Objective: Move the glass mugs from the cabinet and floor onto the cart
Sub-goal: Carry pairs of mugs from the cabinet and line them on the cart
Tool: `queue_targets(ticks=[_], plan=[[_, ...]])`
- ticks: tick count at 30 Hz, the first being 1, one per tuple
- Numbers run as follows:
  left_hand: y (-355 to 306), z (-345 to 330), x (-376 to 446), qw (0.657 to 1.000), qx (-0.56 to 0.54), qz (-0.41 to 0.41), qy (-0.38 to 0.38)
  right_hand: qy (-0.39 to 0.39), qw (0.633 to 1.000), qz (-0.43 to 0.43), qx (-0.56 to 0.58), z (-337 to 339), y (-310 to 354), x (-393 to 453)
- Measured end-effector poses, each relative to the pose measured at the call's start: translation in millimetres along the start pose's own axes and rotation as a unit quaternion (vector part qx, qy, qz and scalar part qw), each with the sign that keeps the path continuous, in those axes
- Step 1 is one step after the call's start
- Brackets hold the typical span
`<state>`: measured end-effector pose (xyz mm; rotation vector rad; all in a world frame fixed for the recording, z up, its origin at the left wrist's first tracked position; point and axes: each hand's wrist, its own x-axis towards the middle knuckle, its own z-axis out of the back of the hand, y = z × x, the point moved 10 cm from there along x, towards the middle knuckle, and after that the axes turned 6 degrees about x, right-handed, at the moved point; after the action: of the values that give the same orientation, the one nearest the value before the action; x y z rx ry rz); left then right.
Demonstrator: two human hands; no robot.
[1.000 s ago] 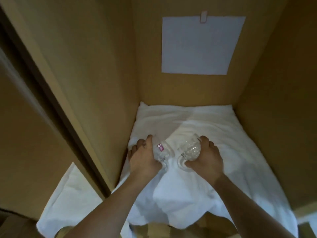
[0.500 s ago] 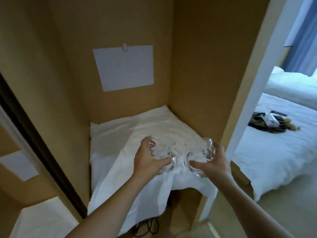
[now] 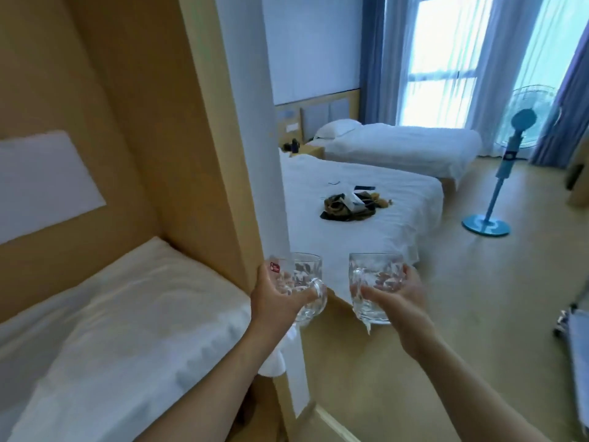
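I carry two clear glass mugs upright in the air, outside the cabinet. My left hand (image 3: 274, 296) grips the left glass mug (image 3: 304, 275), which bears a small red sticker near its rim. My right hand (image 3: 403, 298) grips the right glass mug (image 3: 371, 282), handle turned left. The wooden cabinet (image 3: 134, 122) stands at the left, its shelf covered by a white cloth (image 3: 127, 320). A metal edge of the cart (image 3: 573, 330) shows at the far right; most of it is out of frame.
The cabinet's white side post (image 3: 255, 154) stands just behind the left mug. Beyond are two white beds (image 3: 382, 193) with dark items on the near one, and a blue standing fan (image 3: 497, 193) on the wooden floor (image 3: 478, 282).
Both hands lifted the mugs off the shelf cloth and carried them right, out of the cabinet. The view swung right from the cabinet interior to the bedroom.
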<state>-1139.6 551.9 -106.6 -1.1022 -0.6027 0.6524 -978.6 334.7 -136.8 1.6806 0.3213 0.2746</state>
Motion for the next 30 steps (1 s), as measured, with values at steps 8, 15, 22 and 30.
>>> queue_targets(ticks=[8,15,22,30], plan=[[-45.8,-201.1,19.9,0.993,-0.02,-0.018,0.115,-0.087,0.996,0.013,0.023,165.6,14.6,45.7],[-85.0,-323.6,26.9,0.985,-0.038,-0.036,0.162,-0.146,0.989,0.017,0.014,281.7,29.7,70.0],[-106.0,-416.2,42.5,0.973,-0.058,-0.039,0.22,-0.232,0.972,0.015,0.034,353.1,31.9,87.0],[-136.8,-531.3,88.8,0.941,-0.072,-0.073,0.322,-0.321,0.946,-0.005,0.041,411.2,11.7,141.4]])
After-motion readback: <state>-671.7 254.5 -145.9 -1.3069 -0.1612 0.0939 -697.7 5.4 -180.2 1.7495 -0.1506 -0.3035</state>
